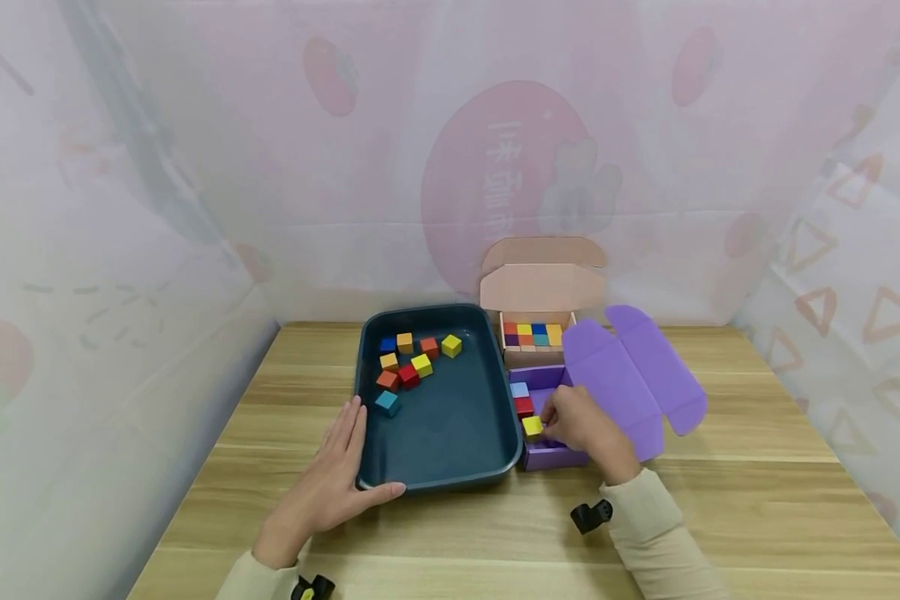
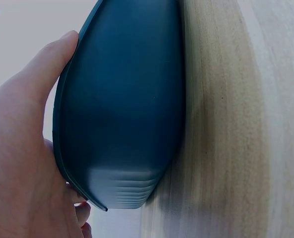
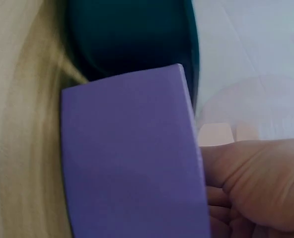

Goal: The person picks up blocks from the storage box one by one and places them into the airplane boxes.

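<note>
By the right hand point(image 1: 579, 419), pinching a yellow block point(image 1: 532, 428), two blocks point(image 1: 522, 407) sit boxed. Nine blocks point(image 1: 408, 377) remain beside the straight-fingered left hand point(image 1: 328, 477).

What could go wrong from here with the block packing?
1. The right hand pinches a yellow block close to the red block in the purple box; setting it down could knock the row askew.
2. The box's open lid spreads beside the right wrist, which might snag it and drag the box.
3. The left hand rests on the rim of the tray; a rightward push could shove it into the box.
</note>
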`<state>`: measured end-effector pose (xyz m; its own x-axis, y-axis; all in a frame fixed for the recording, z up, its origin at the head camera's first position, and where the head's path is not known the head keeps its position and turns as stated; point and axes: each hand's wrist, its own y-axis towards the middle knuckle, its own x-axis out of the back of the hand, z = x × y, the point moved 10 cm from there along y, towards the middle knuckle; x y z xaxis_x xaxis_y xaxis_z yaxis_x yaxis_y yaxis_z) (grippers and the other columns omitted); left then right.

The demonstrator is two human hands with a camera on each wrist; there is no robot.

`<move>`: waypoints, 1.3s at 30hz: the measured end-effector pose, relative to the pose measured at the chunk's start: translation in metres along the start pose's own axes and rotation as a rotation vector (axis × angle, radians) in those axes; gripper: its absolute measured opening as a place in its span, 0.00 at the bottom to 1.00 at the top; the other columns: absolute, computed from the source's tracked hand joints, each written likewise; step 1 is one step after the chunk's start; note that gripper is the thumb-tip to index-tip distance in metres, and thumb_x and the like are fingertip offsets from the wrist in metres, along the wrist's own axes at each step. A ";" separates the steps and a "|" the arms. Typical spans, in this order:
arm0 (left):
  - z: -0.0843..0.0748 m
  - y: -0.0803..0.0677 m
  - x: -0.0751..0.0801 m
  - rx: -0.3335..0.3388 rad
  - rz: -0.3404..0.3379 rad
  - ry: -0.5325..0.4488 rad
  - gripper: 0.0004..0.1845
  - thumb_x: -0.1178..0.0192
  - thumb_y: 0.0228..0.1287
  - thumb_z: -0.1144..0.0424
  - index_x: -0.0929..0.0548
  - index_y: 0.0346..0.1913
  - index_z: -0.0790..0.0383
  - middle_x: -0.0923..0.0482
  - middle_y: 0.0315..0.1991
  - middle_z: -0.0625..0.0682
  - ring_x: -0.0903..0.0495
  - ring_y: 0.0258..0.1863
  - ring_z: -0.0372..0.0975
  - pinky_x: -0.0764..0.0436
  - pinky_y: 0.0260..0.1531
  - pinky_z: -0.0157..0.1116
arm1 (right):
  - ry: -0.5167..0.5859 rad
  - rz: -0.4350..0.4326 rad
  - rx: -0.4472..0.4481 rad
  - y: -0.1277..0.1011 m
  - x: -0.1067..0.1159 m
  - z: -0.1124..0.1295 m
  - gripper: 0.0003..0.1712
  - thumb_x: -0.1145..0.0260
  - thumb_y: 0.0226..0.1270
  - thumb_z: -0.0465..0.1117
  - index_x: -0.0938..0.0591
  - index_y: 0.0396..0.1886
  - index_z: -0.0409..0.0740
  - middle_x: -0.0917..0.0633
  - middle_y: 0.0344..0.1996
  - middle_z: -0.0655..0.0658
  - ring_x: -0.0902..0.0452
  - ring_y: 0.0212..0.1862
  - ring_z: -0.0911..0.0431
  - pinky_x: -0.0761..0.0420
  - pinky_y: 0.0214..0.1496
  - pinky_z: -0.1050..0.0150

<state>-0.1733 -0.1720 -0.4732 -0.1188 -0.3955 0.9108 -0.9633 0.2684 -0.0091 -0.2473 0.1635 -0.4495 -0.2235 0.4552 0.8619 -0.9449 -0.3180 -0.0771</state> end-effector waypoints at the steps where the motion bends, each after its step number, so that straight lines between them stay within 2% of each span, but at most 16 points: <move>1: 0.000 0.000 0.000 0.001 0.001 -0.001 0.71 0.36 0.57 0.23 0.60 0.87 0.63 0.69 0.89 0.57 0.62 0.88 0.56 0.51 0.83 0.64 | 0.003 -0.004 0.008 0.001 -0.001 0.001 0.04 0.21 0.59 0.29 0.08 0.30 0.40 0.09 0.29 0.47 0.20 0.31 0.57 0.11 0.38 0.60; 9: 0.000 0.001 -0.001 0.009 0.001 0.003 0.71 0.36 0.57 0.22 0.59 0.86 0.63 0.68 0.89 0.58 0.61 0.88 0.56 0.50 0.83 0.65 | -0.022 -0.038 -0.015 0.004 -0.010 0.000 0.12 0.20 0.60 0.33 0.11 0.19 0.43 0.17 0.17 0.52 0.27 0.24 0.58 0.25 0.28 0.67; 16: 0.000 -0.002 -0.002 0.014 0.007 -0.001 0.71 0.37 0.57 0.22 0.60 0.87 0.63 0.68 0.89 0.57 0.62 0.88 0.56 0.51 0.83 0.64 | -0.017 -0.044 -0.060 0.005 -0.015 -0.002 0.13 0.20 0.60 0.34 0.11 0.18 0.44 0.17 0.17 0.52 0.25 0.24 0.57 0.23 0.29 0.66; 20: 0.000 -0.002 -0.002 0.011 0.004 -0.002 0.70 0.37 0.57 0.22 0.60 0.87 0.62 0.69 0.89 0.57 0.62 0.88 0.56 0.51 0.83 0.65 | -0.012 -0.048 -0.065 0.005 -0.011 0.000 0.08 0.20 0.59 0.33 0.10 0.23 0.43 0.13 0.22 0.49 0.23 0.27 0.56 0.15 0.33 0.63; 23: 0.000 -0.001 0.000 0.008 -0.001 0.004 0.70 0.37 0.57 0.22 0.59 0.87 0.62 0.68 0.89 0.57 0.62 0.88 0.56 0.50 0.83 0.65 | -0.007 -0.048 -0.061 0.005 -0.002 0.006 0.05 0.20 0.60 0.33 0.10 0.26 0.41 0.12 0.25 0.47 0.23 0.28 0.55 0.14 0.34 0.62; 27: -0.001 -0.001 0.000 0.009 -0.003 0.003 0.71 0.37 0.57 0.22 0.59 0.87 0.63 0.68 0.89 0.57 0.62 0.88 0.56 0.50 0.82 0.65 | -0.007 -0.040 -0.028 0.008 0.016 0.024 0.06 0.21 0.62 0.34 0.10 0.33 0.36 0.12 0.27 0.44 0.22 0.29 0.55 0.14 0.34 0.62; 32: 0.000 0.000 0.001 0.004 -0.010 0.005 0.71 0.36 0.57 0.22 0.59 0.87 0.63 0.68 0.89 0.57 0.62 0.88 0.56 0.50 0.83 0.65 | -0.019 -0.037 0.062 0.020 0.038 0.056 0.12 0.21 0.63 0.36 0.10 0.42 0.32 0.09 0.36 0.39 0.17 0.33 0.53 0.09 0.41 0.57; 39: -0.001 0.000 0.001 -0.002 -0.006 0.006 0.71 0.36 0.57 0.23 0.58 0.86 0.64 0.67 0.89 0.57 0.62 0.88 0.56 0.51 0.83 0.64 | 0.000 0.050 0.159 0.040 0.043 0.101 0.19 0.22 0.67 0.42 0.11 0.53 0.37 0.08 0.47 0.40 0.13 0.43 0.54 0.09 0.52 0.58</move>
<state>-0.1735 -0.1711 -0.4722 -0.1113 -0.3919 0.9133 -0.9634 0.2679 -0.0025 -0.2710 0.0863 -0.3647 -0.2692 0.4356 0.8589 -0.8829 -0.4678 -0.0394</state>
